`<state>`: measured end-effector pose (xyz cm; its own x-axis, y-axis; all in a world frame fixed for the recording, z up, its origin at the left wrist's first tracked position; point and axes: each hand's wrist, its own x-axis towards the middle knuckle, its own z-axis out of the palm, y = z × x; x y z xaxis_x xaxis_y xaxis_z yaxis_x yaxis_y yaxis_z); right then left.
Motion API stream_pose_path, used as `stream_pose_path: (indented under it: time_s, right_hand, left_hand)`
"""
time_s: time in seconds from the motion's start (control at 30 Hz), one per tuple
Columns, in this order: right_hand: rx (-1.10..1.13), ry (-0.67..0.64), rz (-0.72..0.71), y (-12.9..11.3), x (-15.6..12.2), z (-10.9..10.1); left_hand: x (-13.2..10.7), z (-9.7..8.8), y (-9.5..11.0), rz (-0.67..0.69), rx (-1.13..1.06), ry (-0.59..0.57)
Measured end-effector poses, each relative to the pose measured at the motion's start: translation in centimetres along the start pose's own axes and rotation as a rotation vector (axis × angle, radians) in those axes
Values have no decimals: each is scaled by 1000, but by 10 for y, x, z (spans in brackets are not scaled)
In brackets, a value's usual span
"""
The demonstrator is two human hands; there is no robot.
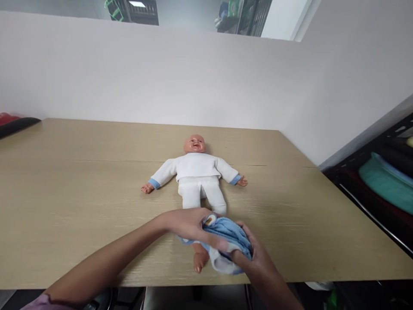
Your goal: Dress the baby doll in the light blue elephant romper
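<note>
A baby doll [198,165] lies on its back on the wooden table, dressed in a white top and white trousers, with blue cuffs at the wrists. Over its lower legs is a bunched blue-and-white baby garment [230,230] with a small round patch; its exact kind does not show. My left hand [190,224] grips the garment from the left, thumb across its front. On the other side, my right hand [253,254] pinches its lower edge. One bare doll foot [200,260] shows below my left hand; the other is hidden behind the cloth.
The wooden table [97,172] reaches to a white wall [161,77] with a window above. At the right stands a dark rack [364,193] holding folded teal cloth [385,183]. A black and red item [16,124] lies at the far left. A chair [193,298] is below the front edge.
</note>
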<state>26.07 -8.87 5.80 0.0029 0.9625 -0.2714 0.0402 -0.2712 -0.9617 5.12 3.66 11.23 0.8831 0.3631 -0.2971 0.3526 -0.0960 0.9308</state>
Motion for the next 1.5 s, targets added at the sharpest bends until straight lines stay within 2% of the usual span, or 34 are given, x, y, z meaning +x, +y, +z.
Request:
stream_pose_path:
  time_s: [0.03,0.1,0.27,0.33,0.43,0.5,0.6,0.67,0.8,0.93,1.03,1.13,1.2,1.27,1.33,1.4,1.5]
  right_hand:
    - [-14,61,-35,3,-3,4]
    - [-63,142,-105,10,-7,12]
    - [-228,295,-174,40,-15,21]
    - [-310,383,-234,54,-18,24]
    - [-385,502,-297,73,-18,27]
    - [-375,510,-244,83,-18,28]
    - [-314,485,-135,89,-19,28]
    - [-273,474,-116,87,-20,28]
    - [-226,438,-163,77,-16,26]
    - [-138,284,-277,76,1,25]
    - [-109,203,-360,81,12,27]
    - [-216,214,-481,82,16,26]
    - [-303,241,-592,78,16,23]
    - [-355,282,-674,69,17,20]
    - [-353,298,-683,59,20,14]
    - [-314,219,-640,50,25,5]
    - [-258,-3,-544,41,37,-14]
  left_hand:
    - [0,3,1,-22,45,-16]
    - [2,9,0,-49,172,23]
    - [17,30,-17,-19,569,296]
    - [22,38,-23,-63,744,370]
    - [25,48,-26,-165,923,343]
    - [25,51,-26,-175,953,306]
    - [24,51,-27,-137,891,304]
    - [24,49,-29,-115,796,331]
    - [19,41,-35,10,545,398]
    - [7,29,-37,182,250,406]
    - [-1,18,-38,230,92,328]
    - [-5,9,-41,270,-10,172]
    - [-6,7,-43,313,-15,140]
    - [-7,7,-45,336,40,182]
    - [-8,7,-45,343,106,244]
    - [-9,6,-44,357,159,291]
    - [-11,2,-42,378,234,311]
